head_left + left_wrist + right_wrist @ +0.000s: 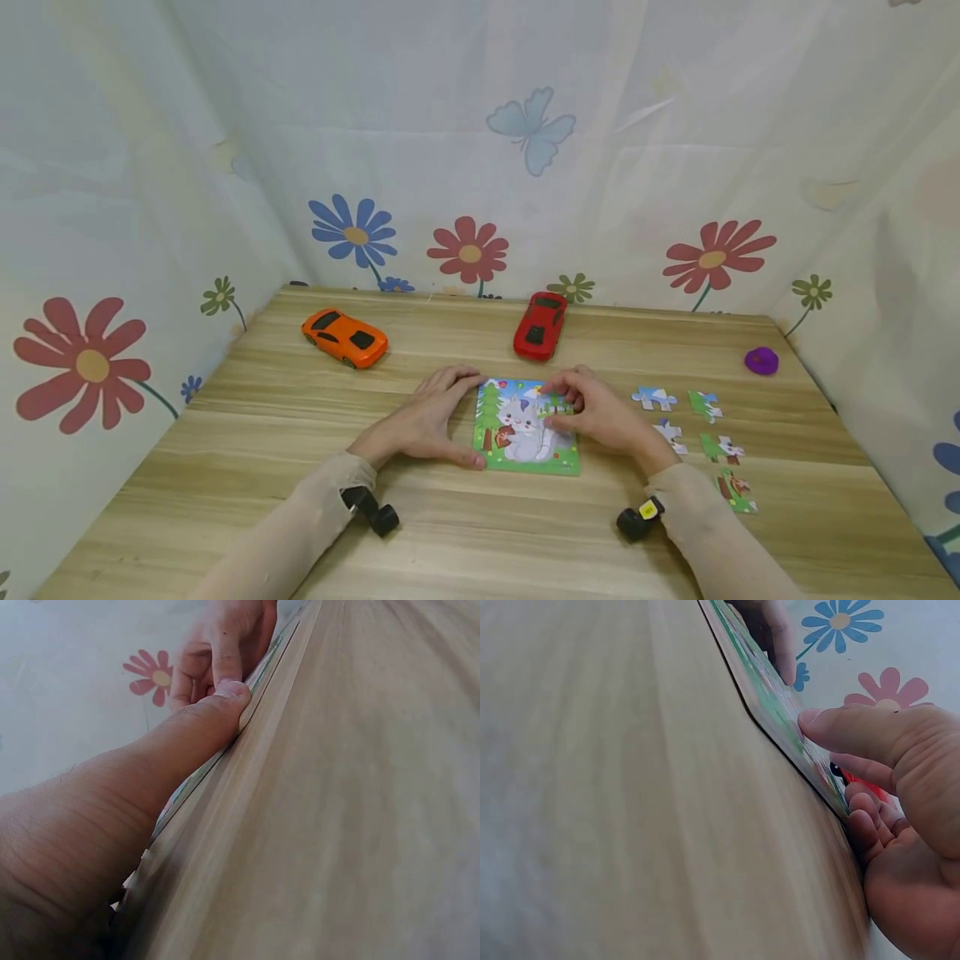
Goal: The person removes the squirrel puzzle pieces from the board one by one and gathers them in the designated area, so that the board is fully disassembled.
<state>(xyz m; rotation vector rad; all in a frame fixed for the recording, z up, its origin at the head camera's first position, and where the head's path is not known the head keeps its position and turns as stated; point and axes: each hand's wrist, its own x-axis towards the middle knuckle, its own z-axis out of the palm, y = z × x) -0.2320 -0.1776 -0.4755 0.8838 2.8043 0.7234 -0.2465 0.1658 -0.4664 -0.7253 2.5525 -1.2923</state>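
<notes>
A square jigsaw puzzle (517, 446) with a white cartoon animal, a pine tree and green grass lies flat on the table. My left hand (423, 421) rests along its left side, fingers stretched toward the top corner and thumb at the lower left corner. Over the puzzle's right part, my right hand (600, 417) pinches a small puzzle piece (553, 407) between thumb and index finger, close over the picture. In the right wrist view the thumb (840, 727) is right above the puzzle's surface and the other fingers are curled beside its edge.
Several loose puzzle pieces (722, 449) lie right of the right hand. Behind the puzzle stand an orange toy car (345, 337) and a red toy car (541, 327). A small purple object (762, 361) lies at the far right. Flower-printed cloth (420, 125) surrounds the wooden table (465, 542).
</notes>
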